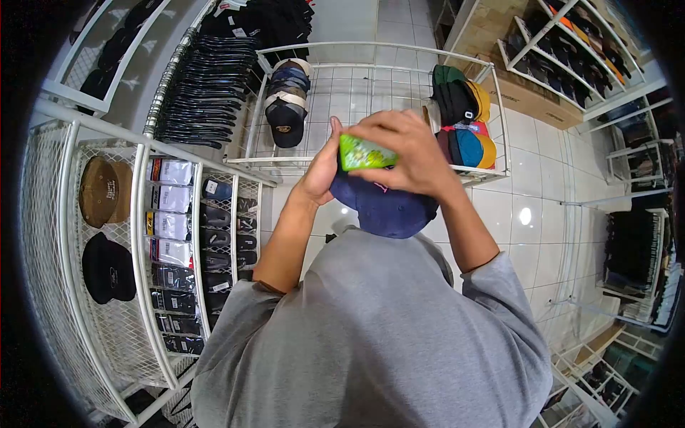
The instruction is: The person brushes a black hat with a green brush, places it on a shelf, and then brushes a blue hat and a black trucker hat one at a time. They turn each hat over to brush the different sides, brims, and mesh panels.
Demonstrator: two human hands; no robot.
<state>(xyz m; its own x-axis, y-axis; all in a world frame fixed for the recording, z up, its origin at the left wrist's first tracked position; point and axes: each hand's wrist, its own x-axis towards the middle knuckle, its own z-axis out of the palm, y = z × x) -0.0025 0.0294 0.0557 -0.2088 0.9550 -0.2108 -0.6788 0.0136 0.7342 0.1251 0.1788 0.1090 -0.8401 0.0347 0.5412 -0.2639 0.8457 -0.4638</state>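
Observation:
A navy blue cap (396, 212) with a small pink mark is in front of my chest. My right hand (407, 153) grips a bright green patterned item (364, 154) over the cap's upper part, fingers wrapped round its far and near edges. My left hand (321, 167) is at the left side of the cap and the green item, its thumb pointing up and its other fingers mostly hidden behind them. What the left fingers hold cannot be made out for certain.
Ahead stands a white wire rack (371, 68) with stacked caps at its left (287, 107) and right (460, 107). At left, a white mesh shelf (143, 285) bears hats and packaged goods. Black clothes (203, 93) hang beyond it. A cardboard box (535, 100) lies back right.

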